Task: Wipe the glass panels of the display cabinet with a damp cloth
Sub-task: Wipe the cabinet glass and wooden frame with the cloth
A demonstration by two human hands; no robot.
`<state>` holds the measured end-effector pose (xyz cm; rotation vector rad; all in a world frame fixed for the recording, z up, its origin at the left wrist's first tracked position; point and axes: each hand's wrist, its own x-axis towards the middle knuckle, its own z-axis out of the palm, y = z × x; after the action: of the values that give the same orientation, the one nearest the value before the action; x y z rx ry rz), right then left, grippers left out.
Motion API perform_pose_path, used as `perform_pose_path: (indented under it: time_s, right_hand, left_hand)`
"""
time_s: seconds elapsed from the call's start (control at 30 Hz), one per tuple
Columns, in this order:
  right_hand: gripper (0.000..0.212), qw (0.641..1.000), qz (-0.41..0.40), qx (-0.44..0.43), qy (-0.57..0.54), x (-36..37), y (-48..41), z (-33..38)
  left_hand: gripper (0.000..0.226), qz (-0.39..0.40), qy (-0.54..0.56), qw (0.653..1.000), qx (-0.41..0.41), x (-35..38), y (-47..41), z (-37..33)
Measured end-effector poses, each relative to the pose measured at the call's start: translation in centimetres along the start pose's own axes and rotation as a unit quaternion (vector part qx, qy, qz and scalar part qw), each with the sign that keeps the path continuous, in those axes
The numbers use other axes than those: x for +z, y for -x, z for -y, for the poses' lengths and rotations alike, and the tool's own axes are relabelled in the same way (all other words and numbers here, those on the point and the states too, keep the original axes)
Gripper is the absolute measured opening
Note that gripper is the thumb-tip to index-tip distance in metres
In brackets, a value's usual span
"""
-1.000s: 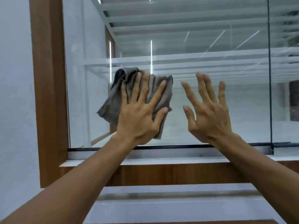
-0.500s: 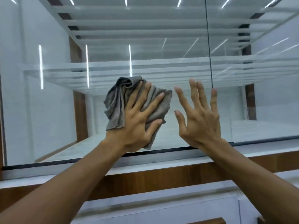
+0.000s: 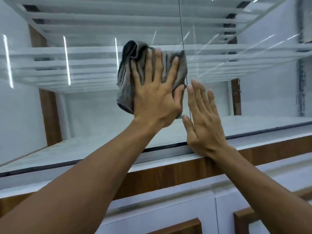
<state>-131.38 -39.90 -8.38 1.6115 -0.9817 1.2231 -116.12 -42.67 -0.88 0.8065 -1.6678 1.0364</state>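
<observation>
Cloth point(image 3: 126, 81): grey, ribbed, bunched into thick folds, darker in the creases at its top left corner. It lies flat against the left panel point(image 3: 84, 115) of the cabinet point(image 3: 168, 173), high on the glass, and its right edge reaches the thin dark seam point(image 3: 181, 22) where that pane meets the right panel point(image 3: 261, 98).

The left hand point(image 3: 155, 102) presses the cloth to the glass with an open palm. Its fingers point(image 3: 157, 65) are straight and spread wide over the fabric, and the thumb lies along the cloth's lower right edge. Nothing is curled round the cloth; it is held only by pressure. Fabric shows beyond the hand at the left, at the top and between the fingers.

The right hand point(image 3: 204, 125) is just beside the left, lower down, flat on the glass at the seam. Its fingers point(image 3: 199, 95) are straight and close together, pointing up, and it holds nothing. The heel of this hand sits at the pane's bottom edge.

Both panes are clear and carry bright streak reflections. Behind them run pale glass shelves point(image 3: 84, 53) and brown wooden uprights point(image 3: 49, 115). A black strip point(image 3: 50, 166) runs along the bottom of the glass, above a white sill and a wood-grain ledge point(image 3: 270, 149). Below are white doors point(image 3: 160, 213) with wood-coloured insets. No lettering can be read; the whole view is slightly blurred.
</observation>
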Motion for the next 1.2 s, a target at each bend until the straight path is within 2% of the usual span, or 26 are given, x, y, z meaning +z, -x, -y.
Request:
perform_pose_path:
  time_s: [0.1,0.17,0.23,0.47,0.67,0.93,1.07,1.2]
  right_hand:
    - [0.075,1.000,-0.003,0.007,-0.020,-0.2,0.0,0.3]
    - [0.073,0.999,-0.015,0.018,-0.029,-0.2,0.0,0.9]
    - [0.071,0.999,-0.030,0.028,-0.035,0.1,-0.4,1.7]
    - [0.074,1.000,0.006,-0.023,-0.016,3.0,-2.9,7.0]
    - [0.072,1.000,0.019,-0.001,0.022,6.1,-5.8,13.3]
    - [0.070,0.995,0.038,-0.082,0.052,9.5,-7.9,20.8]
    - [0.073,0.996,0.029,-0.066,0.059,10.7,-8.2,22.7]
    - [0.069,0.995,0.026,-0.099,0.021,10.2,-7.7,22.1]
  left_hand:
    - [0.067,0.017,0.005,0.998,0.066,0.4,2.1,-0.9]
    - [0.068,0.021,0.029,0.991,0.131,0.1,3.6,0.8]
    - [0.069,0.027,0.052,0.985,0.162,-0.4,4.6,2.9]
    - [0.072,0.029,0.044,0.993,0.110,-3.8,7.5,10.0]
    - [0.069,-0.012,0.026,0.998,0.056,-6.0,9.1,15.6]
    - [0.068,-0.007,-0.008,1.000,0.009,-9.4,13.2,23.5]
    - [0.071,0.027,-0.071,0.997,0.029,-11.6,14.3,27.8]
    - [0.069,0.021,-0.023,0.999,0.027,-13.1,15.1,31.2]
